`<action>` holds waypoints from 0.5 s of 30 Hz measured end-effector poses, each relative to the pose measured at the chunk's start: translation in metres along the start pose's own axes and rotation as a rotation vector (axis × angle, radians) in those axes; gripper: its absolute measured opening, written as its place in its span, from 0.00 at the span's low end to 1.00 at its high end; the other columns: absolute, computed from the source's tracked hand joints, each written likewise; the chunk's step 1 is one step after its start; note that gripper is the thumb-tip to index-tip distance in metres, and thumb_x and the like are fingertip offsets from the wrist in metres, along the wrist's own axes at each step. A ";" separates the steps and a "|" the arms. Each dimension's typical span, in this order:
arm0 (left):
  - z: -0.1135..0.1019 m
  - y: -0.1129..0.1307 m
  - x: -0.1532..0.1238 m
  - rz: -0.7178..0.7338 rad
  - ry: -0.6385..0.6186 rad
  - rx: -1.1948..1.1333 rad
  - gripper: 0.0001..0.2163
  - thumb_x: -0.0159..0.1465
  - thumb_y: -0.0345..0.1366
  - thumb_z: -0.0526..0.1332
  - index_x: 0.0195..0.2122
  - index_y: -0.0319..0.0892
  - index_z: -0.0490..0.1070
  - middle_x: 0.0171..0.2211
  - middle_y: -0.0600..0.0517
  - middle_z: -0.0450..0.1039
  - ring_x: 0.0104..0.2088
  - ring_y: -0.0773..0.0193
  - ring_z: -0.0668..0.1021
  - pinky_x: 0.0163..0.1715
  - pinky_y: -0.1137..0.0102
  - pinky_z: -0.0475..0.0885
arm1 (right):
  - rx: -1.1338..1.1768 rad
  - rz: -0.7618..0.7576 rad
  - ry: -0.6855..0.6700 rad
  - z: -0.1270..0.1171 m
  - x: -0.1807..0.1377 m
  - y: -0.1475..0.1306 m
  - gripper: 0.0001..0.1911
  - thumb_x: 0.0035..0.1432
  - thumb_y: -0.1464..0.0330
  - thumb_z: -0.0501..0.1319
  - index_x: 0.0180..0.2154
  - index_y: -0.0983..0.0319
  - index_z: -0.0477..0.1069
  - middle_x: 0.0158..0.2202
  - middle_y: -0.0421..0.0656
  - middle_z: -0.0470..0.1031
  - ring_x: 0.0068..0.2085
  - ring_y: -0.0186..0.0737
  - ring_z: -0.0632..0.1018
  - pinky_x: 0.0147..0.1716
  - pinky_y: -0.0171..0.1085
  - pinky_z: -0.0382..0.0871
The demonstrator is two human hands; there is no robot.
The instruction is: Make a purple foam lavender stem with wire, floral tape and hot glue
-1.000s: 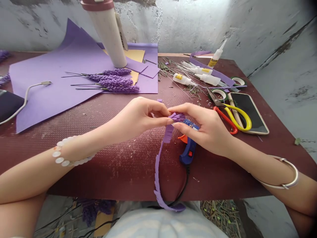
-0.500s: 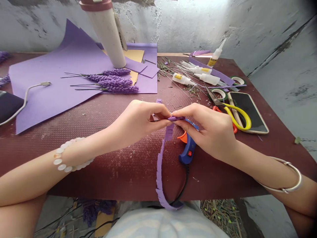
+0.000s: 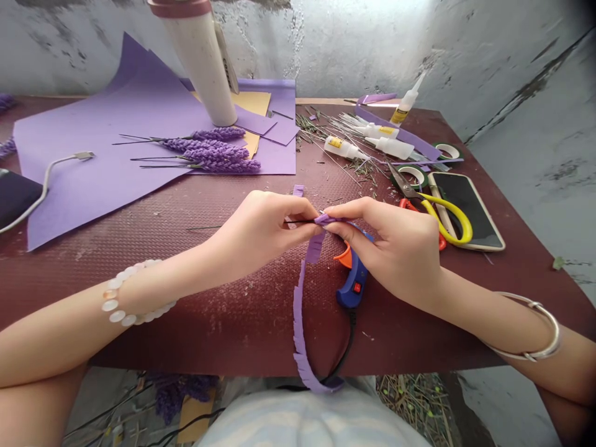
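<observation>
Between the fingertips of my left hand (image 3: 274,220) a thin dark wire stem (image 3: 205,227) is pinched, its free end pointing left. My right hand (image 3: 395,242) pinches the purple fringed paper strip (image 3: 299,310) where it wraps round the stem's tip. From there the strip hangs down over the table's front edge to my lap. Beneath my right hand lies a blue glue gun (image 3: 352,279) with an orange trigger, partly hidden by the fingers. A short fringed piece (image 3: 298,190) shows behind my left fingers.
Finished purple flower stems (image 3: 214,152) lie on purple sheets (image 3: 102,136) beside a white tumbler (image 3: 200,68). To the right are glue bottles (image 3: 344,148), green tape rolls (image 3: 412,176), yellow-handled scissors (image 3: 447,217) and a phone (image 3: 470,208). A white cable (image 3: 53,171) lies left.
The dark stem now shows to the left of my left hand, where it was hidden before. The purple roll at my fingertips has turned slightly. Both hands stay almost in place.
</observation>
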State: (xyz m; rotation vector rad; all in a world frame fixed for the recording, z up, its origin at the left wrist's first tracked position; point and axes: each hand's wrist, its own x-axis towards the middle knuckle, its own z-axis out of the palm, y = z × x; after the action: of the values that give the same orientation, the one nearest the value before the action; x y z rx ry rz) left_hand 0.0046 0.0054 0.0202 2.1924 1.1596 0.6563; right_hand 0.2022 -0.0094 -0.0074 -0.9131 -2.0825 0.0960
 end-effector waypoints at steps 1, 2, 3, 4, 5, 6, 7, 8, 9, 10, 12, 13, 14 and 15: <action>0.000 0.000 0.000 -0.005 -0.010 -0.023 0.06 0.61 0.33 0.62 0.34 0.39 0.78 0.26 0.54 0.77 0.26 0.70 0.73 0.28 0.76 0.66 | 0.014 0.034 -0.005 0.000 0.000 0.000 0.06 0.59 0.70 0.63 0.39 0.55 0.75 0.35 0.35 0.82 0.33 0.36 0.81 0.35 0.33 0.75; 0.000 0.000 0.000 -0.013 -0.026 -0.058 0.07 0.62 0.34 0.61 0.34 0.39 0.78 0.27 0.54 0.77 0.27 0.70 0.73 0.28 0.76 0.66 | 0.033 0.071 -0.013 -0.001 0.001 -0.001 0.06 0.59 0.70 0.63 0.39 0.55 0.76 0.35 0.35 0.82 0.34 0.36 0.81 0.35 0.33 0.75; 0.000 0.000 0.000 -0.027 -0.048 -0.101 0.08 0.62 0.35 0.61 0.35 0.38 0.78 0.27 0.53 0.78 0.28 0.69 0.74 0.29 0.76 0.67 | 0.057 0.109 -0.017 -0.001 0.001 -0.001 0.05 0.59 0.70 0.63 0.39 0.56 0.76 0.35 0.35 0.82 0.35 0.36 0.82 0.36 0.33 0.75; -0.001 0.000 0.000 -0.046 -0.073 -0.151 0.09 0.63 0.36 0.60 0.35 0.38 0.78 0.28 0.53 0.78 0.29 0.68 0.75 0.29 0.75 0.68 | 0.084 0.145 -0.019 -0.001 0.000 -0.001 0.05 0.59 0.70 0.63 0.39 0.57 0.76 0.36 0.36 0.82 0.36 0.36 0.82 0.37 0.33 0.75; -0.001 -0.001 0.001 -0.068 -0.097 -0.202 0.09 0.63 0.37 0.60 0.35 0.38 0.78 0.29 0.52 0.79 0.30 0.67 0.76 0.30 0.75 0.69 | 0.112 0.177 -0.020 -0.001 0.000 -0.001 0.05 0.59 0.70 0.64 0.39 0.57 0.76 0.36 0.36 0.82 0.36 0.36 0.82 0.38 0.33 0.75; -0.001 -0.001 0.001 -0.090 -0.117 -0.251 0.09 0.63 0.37 0.60 0.36 0.38 0.78 0.30 0.52 0.79 0.31 0.67 0.77 0.31 0.74 0.70 | 0.134 0.204 -0.016 0.000 -0.001 -0.002 0.06 0.59 0.69 0.64 0.39 0.58 0.76 0.37 0.37 0.82 0.37 0.36 0.82 0.38 0.33 0.76; 0.000 -0.001 0.002 -0.113 -0.129 -0.293 0.09 0.63 0.37 0.60 0.36 0.38 0.78 0.31 0.51 0.80 0.32 0.66 0.77 0.32 0.74 0.71 | 0.148 0.225 -0.013 0.000 -0.001 -0.002 0.06 0.59 0.69 0.64 0.39 0.58 0.76 0.37 0.37 0.82 0.36 0.36 0.82 0.37 0.33 0.76; 0.000 -0.001 0.003 -0.131 -0.135 -0.328 0.09 0.63 0.36 0.60 0.36 0.38 0.78 0.32 0.51 0.80 0.32 0.65 0.78 0.34 0.73 0.72 | 0.154 0.243 -0.007 0.001 -0.001 -0.003 0.05 0.59 0.69 0.64 0.39 0.59 0.76 0.36 0.37 0.82 0.36 0.36 0.82 0.37 0.34 0.76; 0.000 -0.001 0.003 -0.144 -0.138 -0.355 0.08 0.62 0.35 0.61 0.37 0.38 0.78 0.32 0.51 0.80 0.33 0.65 0.79 0.35 0.72 0.73 | 0.152 0.255 -0.001 0.001 -0.001 -0.003 0.05 0.58 0.69 0.64 0.39 0.59 0.77 0.36 0.37 0.82 0.35 0.37 0.82 0.36 0.34 0.76; 0.000 -0.002 0.004 -0.151 -0.142 -0.374 0.08 0.62 0.34 0.61 0.37 0.38 0.78 0.33 0.51 0.80 0.34 0.64 0.79 0.36 0.72 0.74 | 0.143 0.263 0.004 0.001 -0.001 -0.004 0.05 0.58 0.69 0.64 0.38 0.58 0.77 0.36 0.37 0.82 0.35 0.37 0.82 0.35 0.34 0.76; 0.000 -0.001 0.004 -0.147 -0.157 -0.386 0.08 0.61 0.32 0.62 0.38 0.38 0.79 0.34 0.51 0.81 0.36 0.63 0.80 0.38 0.71 0.74 | 0.119 0.261 0.009 0.000 0.000 -0.005 0.04 0.58 0.69 0.65 0.37 0.58 0.77 0.35 0.37 0.82 0.34 0.37 0.82 0.34 0.35 0.76; -0.001 -0.001 0.004 -0.138 -0.161 -0.373 0.08 0.60 0.32 0.62 0.38 0.38 0.78 0.34 0.51 0.81 0.36 0.63 0.80 0.37 0.71 0.74 | 0.110 0.254 0.007 0.000 0.000 -0.005 0.04 0.58 0.69 0.65 0.37 0.57 0.77 0.35 0.36 0.82 0.34 0.38 0.82 0.34 0.35 0.76; -0.001 -0.001 0.003 -0.131 -0.155 -0.345 0.07 0.60 0.32 0.62 0.38 0.38 0.79 0.34 0.51 0.81 0.35 0.63 0.80 0.36 0.72 0.74 | 0.103 0.246 0.003 -0.001 0.001 -0.005 0.04 0.58 0.69 0.65 0.37 0.57 0.77 0.35 0.36 0.82 0.34 0.38 0.82 0.34 0.35 0.76; -0.001 0.000 0.003 -0.125 -0.139 -0.306 0.07 0.60 0.33 0.62 0.36 0.38 0.79 0.33 0.52 0.81 0.34 0.64 0.79 0.33 0.73 0.74 | 0.100 0.238 -0.003 -0.001 0.002 -0.006 0.04 0.58 0.69 0.65 0.36 0.56 0.77 0.35 0.35 0.82 0.34 0.38 0.82 0.34 0.35 0.76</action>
State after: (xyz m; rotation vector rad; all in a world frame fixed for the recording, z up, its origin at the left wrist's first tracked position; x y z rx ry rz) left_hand 0.0052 0.0081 0.0210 1.8624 1.0392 0.5759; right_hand 0.1992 -0.0126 -0.0036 -1.0949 -1.9454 0.3241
